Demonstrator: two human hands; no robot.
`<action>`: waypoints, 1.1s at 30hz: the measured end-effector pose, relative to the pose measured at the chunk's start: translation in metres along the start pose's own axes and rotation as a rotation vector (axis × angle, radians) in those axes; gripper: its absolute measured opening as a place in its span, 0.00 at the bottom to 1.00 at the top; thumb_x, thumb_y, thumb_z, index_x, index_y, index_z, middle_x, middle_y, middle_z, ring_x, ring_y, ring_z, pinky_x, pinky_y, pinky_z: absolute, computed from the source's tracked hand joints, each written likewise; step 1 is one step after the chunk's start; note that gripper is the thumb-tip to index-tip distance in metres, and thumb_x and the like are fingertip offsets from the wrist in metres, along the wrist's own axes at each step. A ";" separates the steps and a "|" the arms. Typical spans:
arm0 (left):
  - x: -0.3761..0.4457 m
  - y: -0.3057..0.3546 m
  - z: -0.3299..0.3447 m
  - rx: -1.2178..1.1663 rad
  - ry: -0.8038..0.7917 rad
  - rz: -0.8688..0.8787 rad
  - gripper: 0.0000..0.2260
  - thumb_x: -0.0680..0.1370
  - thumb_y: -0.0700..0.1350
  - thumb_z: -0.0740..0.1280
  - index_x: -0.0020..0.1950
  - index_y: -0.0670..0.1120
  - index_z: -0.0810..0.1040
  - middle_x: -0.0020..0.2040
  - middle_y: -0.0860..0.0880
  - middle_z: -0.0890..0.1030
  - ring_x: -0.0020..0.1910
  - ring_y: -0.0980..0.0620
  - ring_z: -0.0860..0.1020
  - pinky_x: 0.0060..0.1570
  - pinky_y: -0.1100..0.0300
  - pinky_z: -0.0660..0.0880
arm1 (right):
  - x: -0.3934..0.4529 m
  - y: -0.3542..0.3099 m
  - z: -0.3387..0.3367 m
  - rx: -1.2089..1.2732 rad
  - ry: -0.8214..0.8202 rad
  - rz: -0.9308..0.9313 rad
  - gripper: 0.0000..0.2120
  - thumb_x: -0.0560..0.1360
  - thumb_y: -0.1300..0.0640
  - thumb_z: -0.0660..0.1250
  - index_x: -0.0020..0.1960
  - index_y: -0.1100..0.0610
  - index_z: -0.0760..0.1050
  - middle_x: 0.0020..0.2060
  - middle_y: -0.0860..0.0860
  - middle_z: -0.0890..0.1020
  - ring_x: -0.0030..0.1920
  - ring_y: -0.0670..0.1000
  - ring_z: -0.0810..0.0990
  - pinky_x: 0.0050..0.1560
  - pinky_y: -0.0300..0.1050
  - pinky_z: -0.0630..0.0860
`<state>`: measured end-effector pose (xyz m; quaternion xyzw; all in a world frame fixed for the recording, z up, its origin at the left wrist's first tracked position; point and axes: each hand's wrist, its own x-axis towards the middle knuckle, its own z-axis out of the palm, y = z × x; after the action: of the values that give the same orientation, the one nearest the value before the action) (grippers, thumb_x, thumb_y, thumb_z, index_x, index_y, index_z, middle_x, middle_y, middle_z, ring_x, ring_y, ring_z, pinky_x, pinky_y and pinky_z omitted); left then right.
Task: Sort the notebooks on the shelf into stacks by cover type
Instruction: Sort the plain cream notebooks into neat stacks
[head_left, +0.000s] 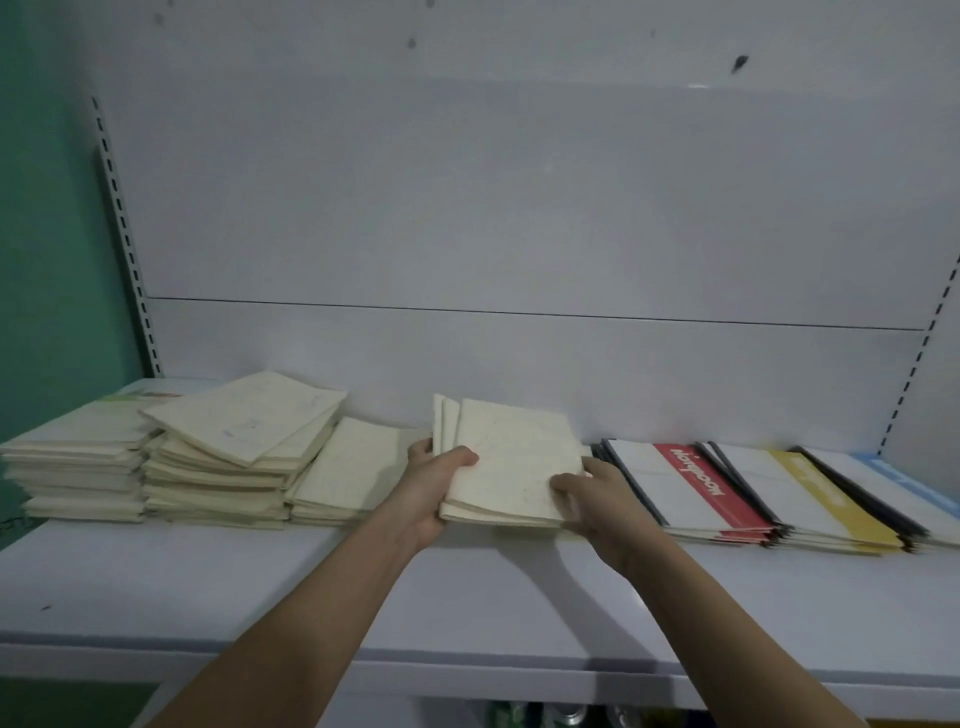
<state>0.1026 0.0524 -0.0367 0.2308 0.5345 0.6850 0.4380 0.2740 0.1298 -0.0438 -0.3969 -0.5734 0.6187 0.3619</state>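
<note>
A small stack of cream plain-cover notebooks lies mid-shelf. My left hand grips its left edge, thumb on top. My right hand grips its right front corner, fingers curled over the cover. To the left sit three piles of cream notebooks: a low one, a tall untidy one and a tall one at the far left. On the right lie white notebooks with black spines, fanned out, with a red band, a yellow band and a blue band.
The white shelf has a wide bare strip along its front edge. A white back panel rises behind, with slotted uprights at both sides. A green wall stands at the left. Items on a lower level are barely visible.
</note>
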 end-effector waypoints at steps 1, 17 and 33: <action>0.007 -0.002 0.007 0.040 -0.009 0.009 0.21 0.77 0.36 0.67 0.69 0.43 0.67 0.57 0.42 0.80 0.51 0.45 0.81 0.40 0.54 0.79 | 0.004 -0.003 -0.005 -0.048 0.026 -0.033 0.12 0.74 0.69 0.61 0.57 0.64 0.74 0.51 0.58 0.82 0.47 0.56 0.81 0.45 0.47 0.76; 0.039 -0.071 0.037 0.533 -0.040 0.257 0.31 0.81 0.57 0.61 0.80 0.50 0.55 0.79 0.54 0.59 0.76 0.56 0.59 0.67 0.65 0.56 | 0.067 0.038 -0.014 -1.042 0.194 -0.135 0.26 0.78 0.47 0.58 0.68 0.62 0.62 0.69 0.60 0.65 0.69 0.61 0.63 0.63 0.54 0.66; 0.062 -0.089 0.023 0.562 -0.198 0.381 0.41 0.67 0.42 0.80 0.74 0.58 0.64 0.60 0.60 0.80 0.58 0.60 0.79 0.55 0.62 0.77 | 0.079 0.049 -0.022 -0.972 0.214 -0.175 0.23 0.69 0.40 0.63 0.55 0.56 0.73 0.54 0.53 0.74 0.57 0.56 0.73 0.50 0.49 0.73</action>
<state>0.1202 0.1215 -0.1221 0.5033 0.6044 0.5548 0.2714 0.2606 0.2068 -0.0989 -0.5310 -0.7861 0.2031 0.2425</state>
